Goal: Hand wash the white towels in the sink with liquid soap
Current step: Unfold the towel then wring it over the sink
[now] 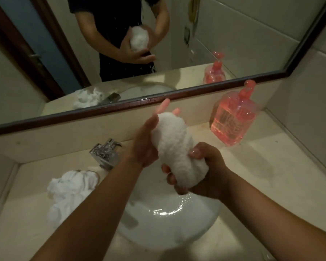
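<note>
Rolled white towel rising from the grip toward the mirror, right hand curled round its lower end, left hand pressed flat just above, sink below.

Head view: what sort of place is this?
Likely a bathroom vanity: white basin with chrome faucet in a counter, framed wall mirror above, pink liquid soap dispenser beside it, white towel held over the basin.
</note>
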